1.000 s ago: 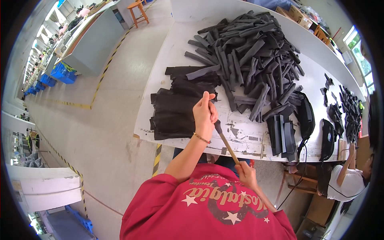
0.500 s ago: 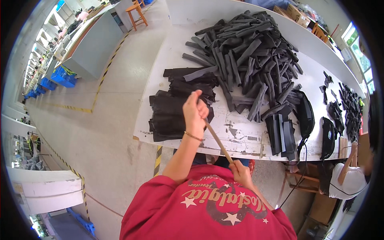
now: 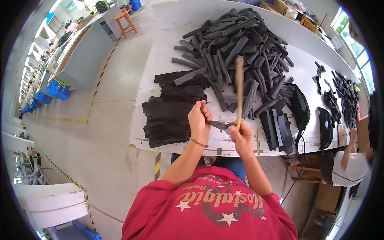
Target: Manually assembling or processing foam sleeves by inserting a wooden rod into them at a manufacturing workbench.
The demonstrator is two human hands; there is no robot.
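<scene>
My left hand (image 3: 199, 119) is closed over the table's front part, gripping one end of a dark grey fabric piece (image 3: 218, 125). The piece stretches across to my right hand (image 3: 243, 136), whose fingers are wrapped round the lower end of a wooden stick (image 3: 239, 90). The stick points up and away, its far tip in front of a heap of dark grey fabric tubes (image 3: 250, 50). Whether my right fingers also pinch the fabric piece I cannot tell. Just left of my left hand lie flat black fabric pieces in a stack (image 3: 166, 122), with another stack (image 3: 182, 90) behind it.
The white table (image 3: 236, 146) has a raised back panel (image 3: 188, 14). To the right lie a small stack of dark panels (image 3: 277, 130) and black pouches (image 3: 299, 106) with a hanging cord. A co-worker in white (image 3: 346, 168) works at the far right. A wooden stool (image 3: 125, 24) stands back left.
My right hand has moved up and away from my body. The stick has swung from slanting between my hands to pointing away. The fabric piece now shows between my hands.
</scene>
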